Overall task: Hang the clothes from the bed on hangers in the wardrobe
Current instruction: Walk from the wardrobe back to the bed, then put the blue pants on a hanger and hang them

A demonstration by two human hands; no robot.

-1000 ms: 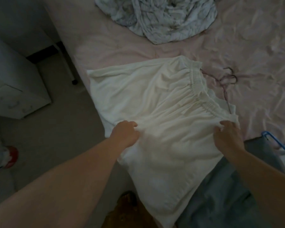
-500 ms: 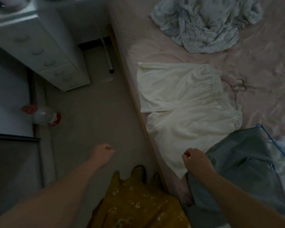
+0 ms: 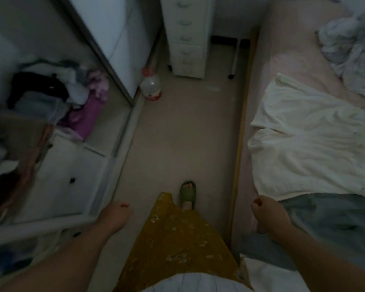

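On the bed (image 3: 282, 66), white shorts (image 3: 308, 148) lie flat: soft, light, floppy; best gripped at the waistband, which runs out of frame. Left hand (image 3: 114, 213) and right hand (image 3: 268, 216) hang loosely curled, holding nothing.

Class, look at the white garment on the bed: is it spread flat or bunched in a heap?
Spread flat. The white garment lies smoothed out on the pink bed, its edges visible; neither hand touches it.
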